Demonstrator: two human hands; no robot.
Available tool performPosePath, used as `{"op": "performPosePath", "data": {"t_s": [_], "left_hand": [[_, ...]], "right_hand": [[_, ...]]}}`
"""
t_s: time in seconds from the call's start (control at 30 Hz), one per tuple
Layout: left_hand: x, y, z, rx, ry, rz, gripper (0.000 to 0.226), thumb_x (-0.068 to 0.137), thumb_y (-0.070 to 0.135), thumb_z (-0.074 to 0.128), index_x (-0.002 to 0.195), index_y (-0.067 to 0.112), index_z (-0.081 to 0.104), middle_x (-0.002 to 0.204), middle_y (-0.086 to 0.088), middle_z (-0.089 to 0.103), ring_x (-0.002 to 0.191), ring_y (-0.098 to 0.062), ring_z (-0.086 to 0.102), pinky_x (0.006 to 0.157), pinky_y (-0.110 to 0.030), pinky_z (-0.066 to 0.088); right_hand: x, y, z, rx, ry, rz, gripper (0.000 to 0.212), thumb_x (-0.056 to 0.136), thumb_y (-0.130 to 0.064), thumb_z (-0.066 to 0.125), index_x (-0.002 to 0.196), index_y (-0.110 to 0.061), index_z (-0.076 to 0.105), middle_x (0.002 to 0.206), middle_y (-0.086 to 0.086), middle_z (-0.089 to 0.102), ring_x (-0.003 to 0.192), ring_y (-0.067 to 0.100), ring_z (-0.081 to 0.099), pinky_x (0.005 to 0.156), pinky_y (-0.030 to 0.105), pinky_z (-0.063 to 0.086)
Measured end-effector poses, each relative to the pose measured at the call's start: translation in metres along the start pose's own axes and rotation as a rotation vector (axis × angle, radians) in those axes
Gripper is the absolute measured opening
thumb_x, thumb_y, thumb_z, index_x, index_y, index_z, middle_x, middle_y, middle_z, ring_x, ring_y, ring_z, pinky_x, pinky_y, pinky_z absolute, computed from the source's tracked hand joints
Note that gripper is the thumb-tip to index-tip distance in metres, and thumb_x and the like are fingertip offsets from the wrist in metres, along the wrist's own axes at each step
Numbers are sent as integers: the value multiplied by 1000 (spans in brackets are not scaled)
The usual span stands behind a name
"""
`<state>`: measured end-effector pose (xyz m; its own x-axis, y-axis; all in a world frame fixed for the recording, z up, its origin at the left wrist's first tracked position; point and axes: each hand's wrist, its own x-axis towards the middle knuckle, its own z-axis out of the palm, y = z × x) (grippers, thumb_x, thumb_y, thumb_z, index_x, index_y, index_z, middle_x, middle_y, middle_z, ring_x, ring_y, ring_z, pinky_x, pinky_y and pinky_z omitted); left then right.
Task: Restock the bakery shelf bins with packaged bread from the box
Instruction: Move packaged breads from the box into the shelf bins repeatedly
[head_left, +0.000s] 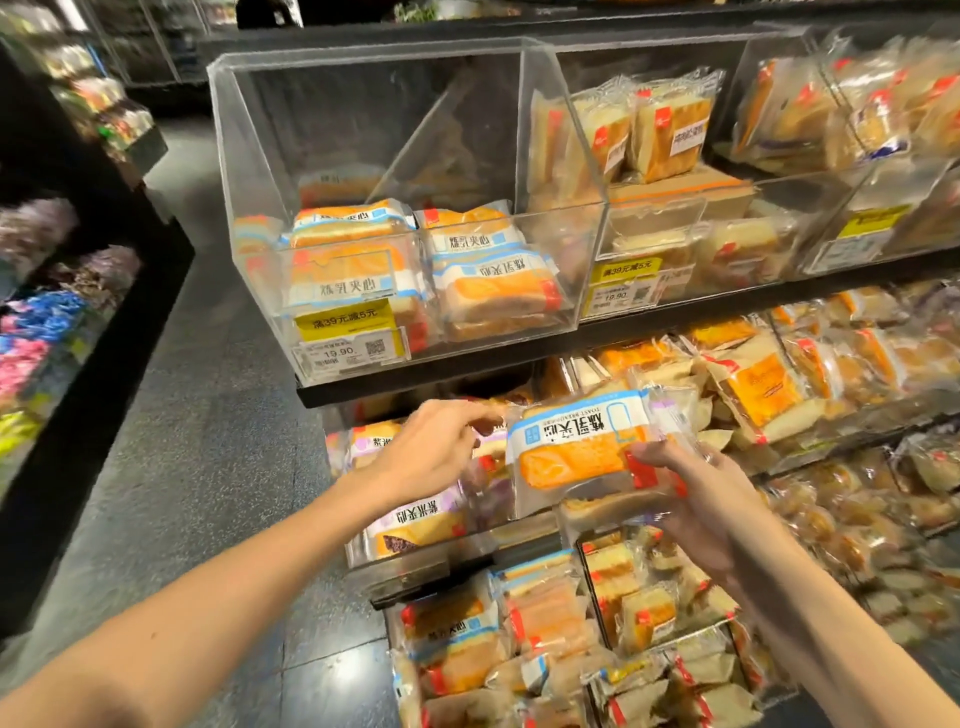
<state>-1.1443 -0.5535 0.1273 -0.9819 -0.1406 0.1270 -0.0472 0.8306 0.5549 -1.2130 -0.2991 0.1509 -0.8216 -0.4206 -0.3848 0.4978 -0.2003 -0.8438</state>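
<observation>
The right hand grips a pack of bread from its right end, with the thumb on the front over the red mark and the fingers curled behind and under it. The pack is in the air in front of the lower shelf, below the clear top bin, and lies roughly level with its blue-and-white label facing up. The left hand reaches in from the left with loosely extended fingers. Its fingertips are at the pack's upper left corner, but it cannot be told whether they pinch the wrapper or only touch it. The top bin holds a few matching packs low against its front wall and is mostly air above them. A yellow price tag sits on its front. The next bin to the right holds upright bread packs. Behind the hands is a lower bin with purple-labelled packs, and more packs are heaped below. The dark floor runs along the left.
</observation>
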Motion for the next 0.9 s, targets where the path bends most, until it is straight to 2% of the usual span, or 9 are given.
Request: {"op": "performPosePath", "data": {"t_s": [0.07,0.13,0.23,0.37,0.47,0.53,0.63,0.73,0.9], "left_hand": [[-17,18,-17,-119,141,-16,39,91,3,45,117,22,69,102,8,71,94,4,62,86,-18,49],[-28,39,-33,-114,240,31,28,97,18,53,121,23,66,108,17,63,99,12,54,85,-4,37],[-36,69,-57,-74,146,98,54,89,56,57,135,30,53,125,17,56,117,3,50,98,-14,37],[-39,85,-85,93,-42,110,84,81,65,66,150,36,29,149,16,43,134,-4,41,108,-23,34],[-40,89,-104,141,-41,117,94,74,71,68,150,44,19,152,16,41,138,-9,41,111,-32,36],[-38,88,-117,192,-41,94,100,69,73,70,149,45,18,150,12,45,136,-14,43,109,-33,37],[-28,89,-137,123,-51,43,102,59,73,77,145,38,34,139,11,56,126,-11,52,104,-33,43],[-19,91,-150,-6,-62,26,69,57,67,84,108,29,59,101,16,67,92,-5,62,80,-31,50],[-4,104,-155,-110,70,-1,66,45,68,85,88,27,56,79,16,58,71,-5,52,67,-30,44]], "right_hand": [[-4,-4,6,-14,-61,-4,89,63,-13,78,144,-1,42,98,10,76,80,22,73,71,39,55],[-9,-8,15,-28,-138,-23,77,66,-14,75,137,-1,49,88,5,75,75,15,71,68,32,54],[-17,-16,34,-48,-258,-33,56,71,-11,72,125,-2,59,87,4,74,75,16,71,71,38,55],[-29,-28,59,-66,-373,-64,33,71,-9,68,104,-5,64,83,8,74,70,22,72,59,33,57],[-33,-33,71,-67,-352,-103,61,49,-16,93,103,-9,65,85,12,67,65,23,65,57,35,52],[-34,-37,81,-46,-351,-119,59,54,-6,90,106,-9,62,82,13,65,60,20,62,48,30,51],[-38,-47,94,-30,-405,-146,50,64,-4,75,113,-4,62,86,17,65,58,20,63,42,28,49],[-37,-59,95,4,-486,-149,54,53,-13,89,104,-5,73,89,17,71,62,23,69,46,31,54],[-23,-85,86,20,-538,-150,88,30,-37,103,106,-5,73,92,17,73,67,21,70,50,33,55]]}}
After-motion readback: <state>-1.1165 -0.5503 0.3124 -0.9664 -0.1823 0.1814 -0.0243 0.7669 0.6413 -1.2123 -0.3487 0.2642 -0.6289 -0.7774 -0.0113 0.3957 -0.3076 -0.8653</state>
